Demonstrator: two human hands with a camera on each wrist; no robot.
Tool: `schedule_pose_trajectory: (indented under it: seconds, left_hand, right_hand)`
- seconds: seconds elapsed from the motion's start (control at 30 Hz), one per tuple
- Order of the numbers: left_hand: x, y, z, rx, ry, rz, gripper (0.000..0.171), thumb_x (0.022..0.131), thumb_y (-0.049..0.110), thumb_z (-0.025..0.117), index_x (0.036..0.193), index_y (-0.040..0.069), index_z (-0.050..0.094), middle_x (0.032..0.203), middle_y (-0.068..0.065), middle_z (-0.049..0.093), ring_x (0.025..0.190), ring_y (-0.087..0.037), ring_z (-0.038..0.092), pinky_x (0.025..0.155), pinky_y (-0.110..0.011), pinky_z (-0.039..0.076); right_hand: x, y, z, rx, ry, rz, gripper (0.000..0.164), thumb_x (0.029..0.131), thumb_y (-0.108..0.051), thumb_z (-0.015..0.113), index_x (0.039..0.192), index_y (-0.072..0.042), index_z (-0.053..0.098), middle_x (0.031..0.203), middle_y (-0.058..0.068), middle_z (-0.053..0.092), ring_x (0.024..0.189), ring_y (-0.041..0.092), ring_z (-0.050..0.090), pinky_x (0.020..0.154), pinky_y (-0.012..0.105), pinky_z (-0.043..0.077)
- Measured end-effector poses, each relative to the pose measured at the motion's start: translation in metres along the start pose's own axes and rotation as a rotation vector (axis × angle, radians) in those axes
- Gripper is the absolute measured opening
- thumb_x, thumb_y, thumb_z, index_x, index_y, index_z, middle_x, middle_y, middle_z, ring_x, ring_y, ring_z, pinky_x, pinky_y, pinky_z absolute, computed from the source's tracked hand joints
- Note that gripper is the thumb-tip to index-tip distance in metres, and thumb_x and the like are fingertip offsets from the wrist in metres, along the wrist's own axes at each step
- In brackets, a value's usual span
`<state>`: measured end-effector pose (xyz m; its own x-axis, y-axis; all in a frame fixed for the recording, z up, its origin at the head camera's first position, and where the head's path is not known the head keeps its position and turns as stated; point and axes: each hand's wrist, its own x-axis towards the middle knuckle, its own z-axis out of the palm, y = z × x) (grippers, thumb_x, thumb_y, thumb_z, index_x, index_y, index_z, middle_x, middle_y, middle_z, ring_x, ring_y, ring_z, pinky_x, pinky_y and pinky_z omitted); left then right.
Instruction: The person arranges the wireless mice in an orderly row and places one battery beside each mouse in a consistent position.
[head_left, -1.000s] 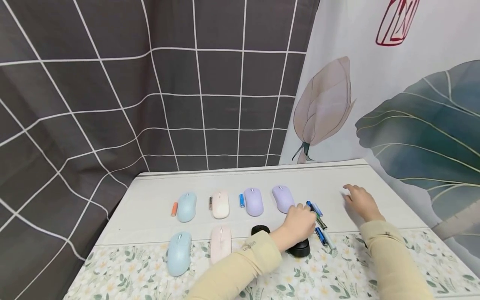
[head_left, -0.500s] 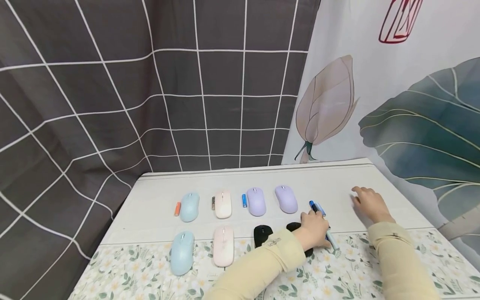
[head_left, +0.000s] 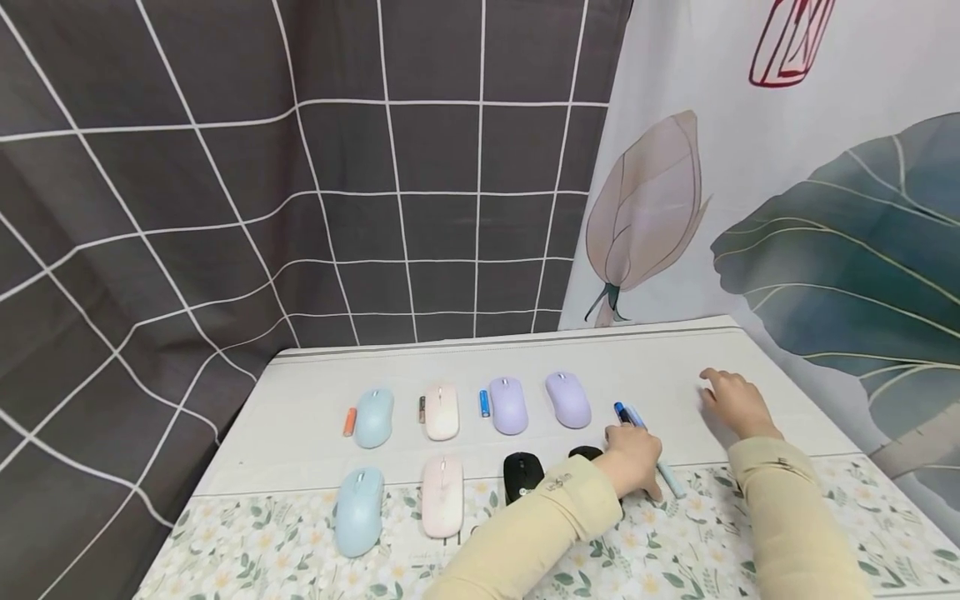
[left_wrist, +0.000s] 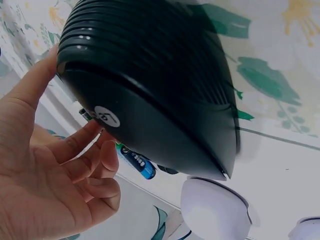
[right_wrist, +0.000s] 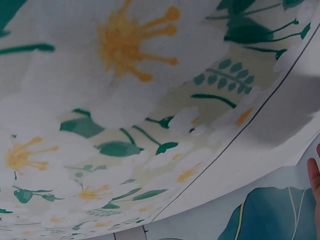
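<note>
In the head view my left hand is over a cluster of small batteries. Some are hidden under it; a black battery with a blue end and a pale blue stick-like piece show beside it. The left wrist view has my bent fingers close to a blue battery, the thumb tip at the edge of a black mouse. Whether the fingers pinch a battery is hidden. My right hand is held to the right with its fingers relaxed and nothing in them.
Two purple mice, a cream mouse and a light blue mouse form the back row. In front are another blue mouse, a pink mouse and a black mouse. Orange and blue batteries lie beside back-row mice.
My left hand has moved right from above the black mouse to the battery cluster and lowered, covering several batteries. The right hand stays nearly where it was.
</note>
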<state>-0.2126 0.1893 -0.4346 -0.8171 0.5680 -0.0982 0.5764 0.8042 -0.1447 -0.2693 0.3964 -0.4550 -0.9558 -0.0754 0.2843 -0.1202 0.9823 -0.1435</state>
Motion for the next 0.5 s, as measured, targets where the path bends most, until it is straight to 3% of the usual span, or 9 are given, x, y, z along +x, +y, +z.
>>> schedule_pose_trajectory:
  seconds: [0.33, 0.5]
  left_hand:
    - [0.0002, -0.0009, 0.0009, -0.026, -0.015, 0.003, 0.026, 0.067, 0.051, 0.079, 0.082, 0.033, 0.067, 0.091, 0.018, 0.066, 0.080, -0.005, 0.059, 0.059, -0.024, 0.043]
    - [0.0008, -0.0029, -0.0014, -0.032, -0.015, 0.016, 0.027, 0.067, 0.053, 0.079, 0.077, 0.031, 0.066, 0.084, 0.018, 0.065, 0.074, -0.003, 0.059, 0.054, -0.021, 0.044]
  right_hand:
    - [0.0060, -0.0090, 0.0034, 0.033, -0.033, -0.005, 0.028, 0.085, -0.002, 0.054, 0.109, 0.013, 0.054, 0.104, 0.036, 0.060, 0.091, 0.052, 0.058, 0.075, 0.059, 0.049]
    - [0.0066, -0.0103, 0.0050, 0.033, -0.042, -0.005, 0.029, 0.086, -0.003, 0.054, 0.110, 0.013, 0.054, 0.105, 0.036, 0.059, 0.091, 0.052, 0.058, 0.075, 0.059, 0.049]
